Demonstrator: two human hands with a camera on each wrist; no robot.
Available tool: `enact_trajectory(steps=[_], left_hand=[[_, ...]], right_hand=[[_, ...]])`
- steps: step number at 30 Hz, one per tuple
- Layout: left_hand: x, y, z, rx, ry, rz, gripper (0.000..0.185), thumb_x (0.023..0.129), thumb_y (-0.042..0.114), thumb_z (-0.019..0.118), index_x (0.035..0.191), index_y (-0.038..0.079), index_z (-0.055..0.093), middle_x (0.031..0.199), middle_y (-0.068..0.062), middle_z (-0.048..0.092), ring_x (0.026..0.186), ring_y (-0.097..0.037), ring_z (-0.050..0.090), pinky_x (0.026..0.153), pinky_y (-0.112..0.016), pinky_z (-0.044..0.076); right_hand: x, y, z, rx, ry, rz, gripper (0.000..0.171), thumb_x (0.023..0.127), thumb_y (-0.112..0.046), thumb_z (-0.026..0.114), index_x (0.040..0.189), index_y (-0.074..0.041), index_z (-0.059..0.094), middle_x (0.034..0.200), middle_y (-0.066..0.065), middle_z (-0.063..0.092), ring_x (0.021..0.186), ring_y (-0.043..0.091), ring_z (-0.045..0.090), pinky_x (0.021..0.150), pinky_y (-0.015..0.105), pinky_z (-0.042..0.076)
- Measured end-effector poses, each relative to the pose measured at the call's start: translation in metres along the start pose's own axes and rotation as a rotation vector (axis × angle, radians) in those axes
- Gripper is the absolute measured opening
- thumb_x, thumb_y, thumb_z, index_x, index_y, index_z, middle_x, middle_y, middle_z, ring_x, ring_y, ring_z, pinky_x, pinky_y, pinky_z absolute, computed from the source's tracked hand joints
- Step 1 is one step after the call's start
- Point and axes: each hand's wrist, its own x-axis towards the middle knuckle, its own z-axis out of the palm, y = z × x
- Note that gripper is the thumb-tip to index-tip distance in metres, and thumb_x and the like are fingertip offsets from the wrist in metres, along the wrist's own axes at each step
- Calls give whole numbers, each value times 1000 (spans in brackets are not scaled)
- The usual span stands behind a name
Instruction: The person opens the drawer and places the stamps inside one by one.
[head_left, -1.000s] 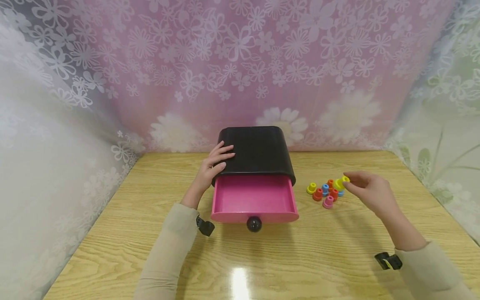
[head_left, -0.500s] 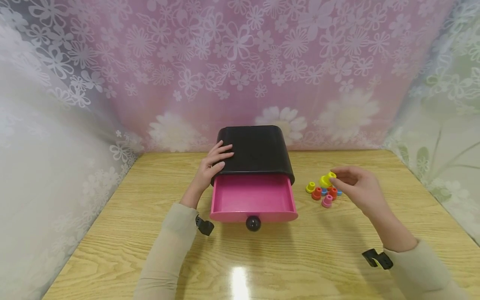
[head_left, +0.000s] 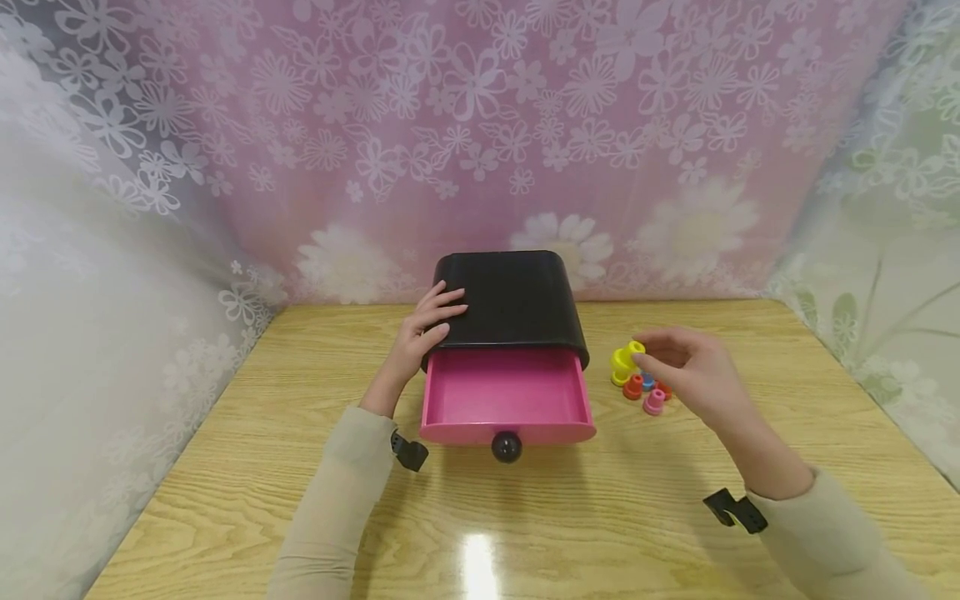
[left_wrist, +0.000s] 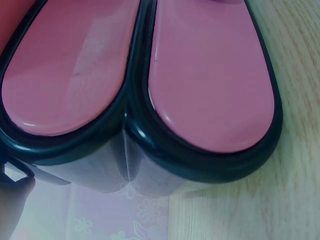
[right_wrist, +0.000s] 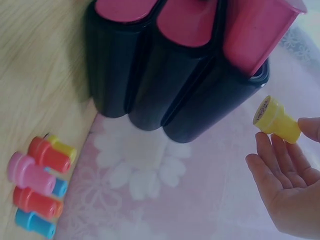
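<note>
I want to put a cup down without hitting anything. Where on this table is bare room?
Bare wood lies left of the black drawer box, beyond the left hand, and along the near edge in front of the pink drawer. It is crowded right of the box: small colored stamps cluster under the right hand, which pinches a yellow stamp.

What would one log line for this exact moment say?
left hand: rests on black drawer box | right hand: pinches yellow stamp | pink drawer: open

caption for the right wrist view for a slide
Right hand holds a yellow stamp near the black drawer box.
</note>
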Motion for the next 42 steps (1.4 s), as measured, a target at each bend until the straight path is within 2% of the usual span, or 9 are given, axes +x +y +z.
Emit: enact_trajectory(steps=[13, 16, 19, 23, 26, 36, 42], left_hand=[[0, 1, 0, 9, -3, 2, 33, 78, -9, 38, 106, -22, 51, 123, -37, 37, 126, -48, 11, 102, -52, 7], [0, 1, 0, 12, -6, 2, 33, 78, -8, 38, 106, -22, 51, 123, -37, 38, 126, -48, 11, 102, -51, 7], [0, 1, 0, 11, -6, 5, 33, 78, -8, 38, 105, -22, 51, 123, -37, 38, 125, -48, 11, 102, -51, 7], [0, 1, 0, 13, -7, 12, 33, 77, -9, 38, 105, -22, 51, 122, -38, 38, 125, -49, 12, 102, -52, 7], [0, 1, 0, 16, -9, 13, 33, 77, -8, 38, 105, -22, 51, 121, -38, 38, 125, -49, 12, 102, -52, 7], [0, 0, 0, 8, -9, 21, 33, 78, -7, 38, 105, -22, 51, 120, -38, 39, 125, -48, 12, 102, -51, 7], [0, -1, 0, 13, -12, 22, 33, 78, -6, 39, 105, -21, 51, 120, -37, 40, 125, -48, 12, 103, -50, 7]], right_hand=[[2, -24, 15, 91, -37, -32, 29, 79, -16, 66, 101, 2, 61, 95, 14, 63, 78, 6, 62, 68, 18, 48], [3, -30, 18, 100, -61, -15, 30, 78, -17, 67, 101, 1, 62, 93, 14, 63, 75, 9, 62, 57, 21, 49], [5, -36, 22, 99, -80, 7, 30, 78, -19, 67, 102, -2, 62, 92, 12, 64, 73, 12, 61, 43, 23, 42], [8, -43, 28, 106, -95, -26, 28, 77, -16, 67, 101, -1, 62, 91, 11, 64, 77, 14, 63, 52, 20, 47], [11, -47, 33, 121, -105, -60, 27, 77, -12, 67, 99, 2, 62, 91, 12, 64, 81, 17, 63, 70, 21, 49], [17, -55, 51, 153, -145, -95, 22, 75, -6, 68, 95, 1, 63, 86, 10, 64, 75, 16, 63, 65, 25, 51], [20, -60, 62, 120, -184, -144, 21, 74, -7, 69, 94, -2, 64, 86, 5, 65, 78, 13, 63, 68, 24, 50]])
